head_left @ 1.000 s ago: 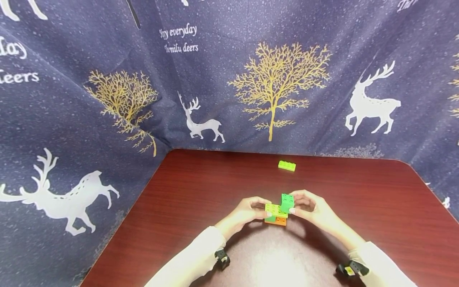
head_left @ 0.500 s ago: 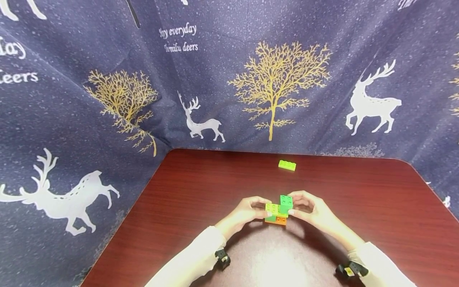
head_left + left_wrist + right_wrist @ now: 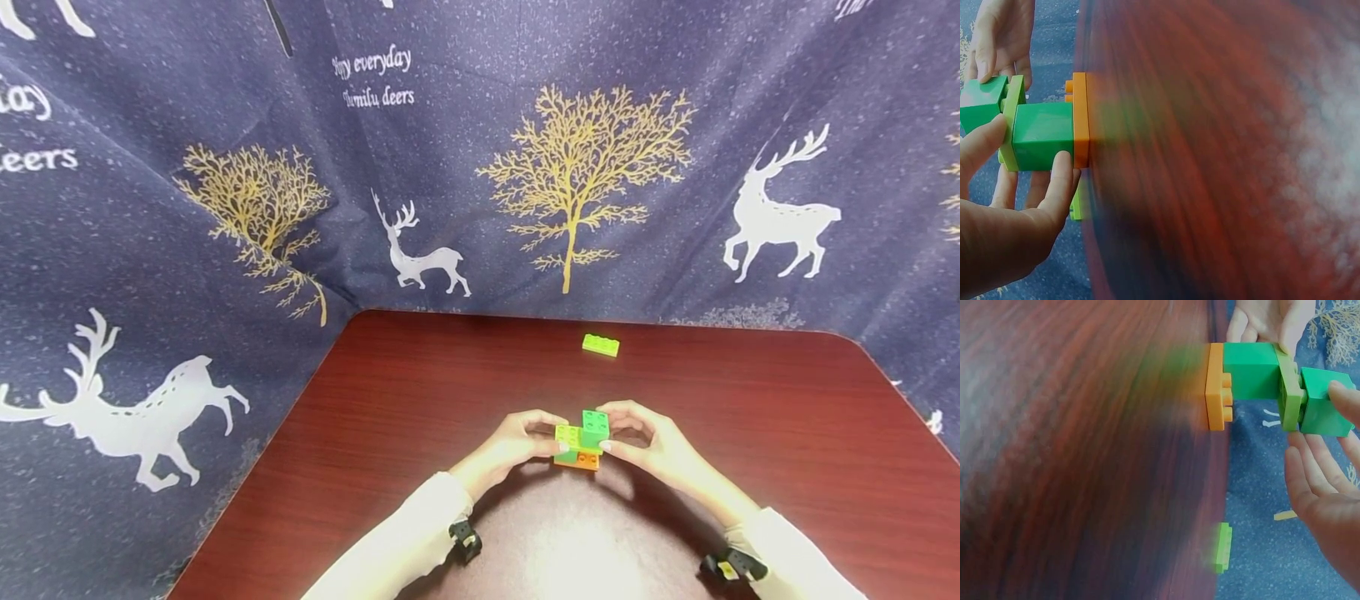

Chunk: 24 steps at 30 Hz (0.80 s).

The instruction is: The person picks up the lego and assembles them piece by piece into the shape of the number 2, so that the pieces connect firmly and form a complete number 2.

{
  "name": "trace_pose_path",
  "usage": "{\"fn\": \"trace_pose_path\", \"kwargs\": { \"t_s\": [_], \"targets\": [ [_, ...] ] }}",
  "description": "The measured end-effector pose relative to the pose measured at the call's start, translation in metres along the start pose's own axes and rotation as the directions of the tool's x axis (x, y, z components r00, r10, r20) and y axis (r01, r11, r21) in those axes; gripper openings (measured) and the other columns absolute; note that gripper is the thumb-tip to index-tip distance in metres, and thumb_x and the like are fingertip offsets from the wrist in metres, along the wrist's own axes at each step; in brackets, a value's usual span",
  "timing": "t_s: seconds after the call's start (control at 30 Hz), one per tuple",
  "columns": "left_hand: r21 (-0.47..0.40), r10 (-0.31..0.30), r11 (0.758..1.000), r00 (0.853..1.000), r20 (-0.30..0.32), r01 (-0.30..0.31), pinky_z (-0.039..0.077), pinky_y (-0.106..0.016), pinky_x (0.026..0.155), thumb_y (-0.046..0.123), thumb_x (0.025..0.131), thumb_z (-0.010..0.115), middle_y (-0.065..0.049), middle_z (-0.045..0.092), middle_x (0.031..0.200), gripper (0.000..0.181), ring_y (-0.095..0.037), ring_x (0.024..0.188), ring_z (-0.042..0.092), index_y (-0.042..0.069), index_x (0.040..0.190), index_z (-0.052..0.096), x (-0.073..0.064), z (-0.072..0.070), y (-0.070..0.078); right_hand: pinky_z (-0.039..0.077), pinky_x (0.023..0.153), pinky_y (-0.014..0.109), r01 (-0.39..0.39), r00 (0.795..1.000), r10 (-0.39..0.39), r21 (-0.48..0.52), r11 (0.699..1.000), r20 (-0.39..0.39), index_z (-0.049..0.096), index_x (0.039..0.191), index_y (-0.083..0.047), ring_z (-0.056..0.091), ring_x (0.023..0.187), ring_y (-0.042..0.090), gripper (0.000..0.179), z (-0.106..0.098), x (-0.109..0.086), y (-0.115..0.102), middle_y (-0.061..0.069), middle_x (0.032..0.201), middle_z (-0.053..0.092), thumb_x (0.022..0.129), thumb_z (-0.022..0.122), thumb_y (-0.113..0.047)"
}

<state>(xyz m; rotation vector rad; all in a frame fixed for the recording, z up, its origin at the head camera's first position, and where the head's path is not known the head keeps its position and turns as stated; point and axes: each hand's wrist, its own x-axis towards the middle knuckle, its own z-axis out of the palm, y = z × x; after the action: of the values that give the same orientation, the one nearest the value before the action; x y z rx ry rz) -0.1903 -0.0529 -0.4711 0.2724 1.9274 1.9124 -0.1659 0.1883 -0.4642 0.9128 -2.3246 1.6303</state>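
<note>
My left hand (image 3: 517, 440) grips a small toy-brick stack standing on the table. At its bottom is an orange plate brick (image 3: 1214, 387); a green brick (image 3: 1043, 129) sits on that, and a lime plate brick (image 3: 567, 436) lies across the top. Between thumb and fingers, my right hand (image 3: 643, 435) pinches another green brick (image 3: 596, 427) above the lime plate's right end. In the right wrist view this brick is slightly tilted, with lime studs showing between it and the plate.
A loose lime plate brick (image 3: 601, 345) lies farther back on the dark red table (image 3: 450, 367). Behind and to the left hangs a blue cloth (image 3: 465, 167) printed with deer and trees.
My right hand has shifted the upper green brick slightly left and nearer along the lime plate. The left hand and the stack have stayed put.
</note>
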Motion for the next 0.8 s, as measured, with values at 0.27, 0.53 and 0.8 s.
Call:
{"fn": "trace_pose_path", "kwargs": {
  "t_s": [0.27,0.53,0.8],
  "targets": [
    [0.006,-0.003,1.0,1.0,-0.001,0.003,0.057,-0.038,0.08,-0.004,0.078,0.073,-0.013,0.07,0.098,0.035,-0.018,0.086,0.067,0.0,0.112,0.067,0.0004,-0.0002,-0.0002,0.054,0.08,0.027,-0.029,1.0,0.028,-0.039,0.999,-0.014,0.06,0.122,-0.007,0.066,0.091,0.014,0.043,0.0018,0.0006,0.0012,0.008,0.101,0.069,0.082,0.073,0.0],
    [0.015,0.0,1.0,1.0,0.003,0.0,0.057,-0.038,0.078,-0.003,0.078,0.073,-0.014,0.069,0.1,0.035,-0.018,0.086,0.067,0.0,0.112,0.067,0.0006,-0.0002,0.0,0.055,0.078,0.028,-0.034,0.999,0.032,-0.071,0.997,-0.033,0.061,0.121,-0.007,0.066,0.091,0.012,0.042,0.0031,-0.0001,-0.0019,0.008,0.101,0.069,0.081,0.074,-0.001],
    [0.028,0.0,1.0,1.0,-0.004,0.0,0.057,-0.039,0.079,-0.003,0.078,0.073,-0.012,0.069,0.101,0.036,-0.017,0.086,0.067,0.001,0.113,0.067,-0.0001,-0.0001,-0.0001,0.056,0.077,0.029,-0.005,1.0,0.004,-0.043,0.999,-0.024,0.06,0.119,-0.002,0.067,0.089,0.015,0.042,0.0034,0.0004,-0.0039,0.013,0.101,0.07,0.08,0.074,0.004]
  ]
}}
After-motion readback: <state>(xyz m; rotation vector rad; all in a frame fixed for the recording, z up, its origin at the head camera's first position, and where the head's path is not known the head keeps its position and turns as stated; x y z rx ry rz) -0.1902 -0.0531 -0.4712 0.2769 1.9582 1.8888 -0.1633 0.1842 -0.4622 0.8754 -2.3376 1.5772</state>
